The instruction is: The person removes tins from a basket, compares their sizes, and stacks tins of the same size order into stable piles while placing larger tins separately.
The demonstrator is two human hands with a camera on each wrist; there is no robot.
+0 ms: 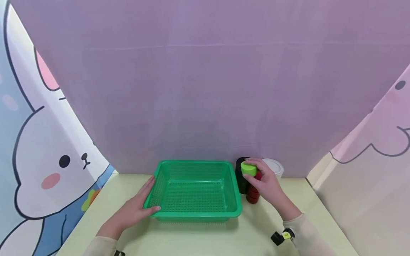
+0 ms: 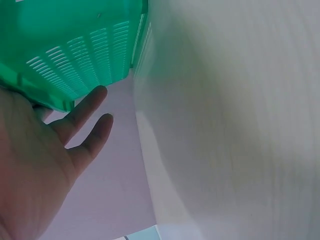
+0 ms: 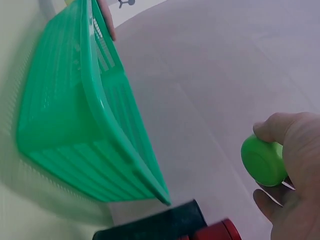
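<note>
My right hand [image 1: 267, 181] pinches a small bright green round object [image 1: 248, 169] between thumb and fingers. It is held in the air above a dark red ribbed cylinder [image 1: 252, 195] and beside a black cylinder [image 1: 241, 177]. In the right wrist view, a gap separates the green object [image 3: 262, 160] from the red and black things below. My left hand [image 1: 132, 213] rests against the left side of a green plastic basket [image 1: 198, 214], its thumb on the front left rim. The left wrist view shows two extended fingers [image 2: 82, 112] beside the basket's slotted wall.
A white-lidded tub [image 1: 273, 165] stands behind my right hand, partly hidden. The basket stands on the pale table [image 1: 179, 241], its perforated floor bare. Behind rises a purple backdrop [image 1: 205, 89]; printed cartoon panels flank the table.
</note>
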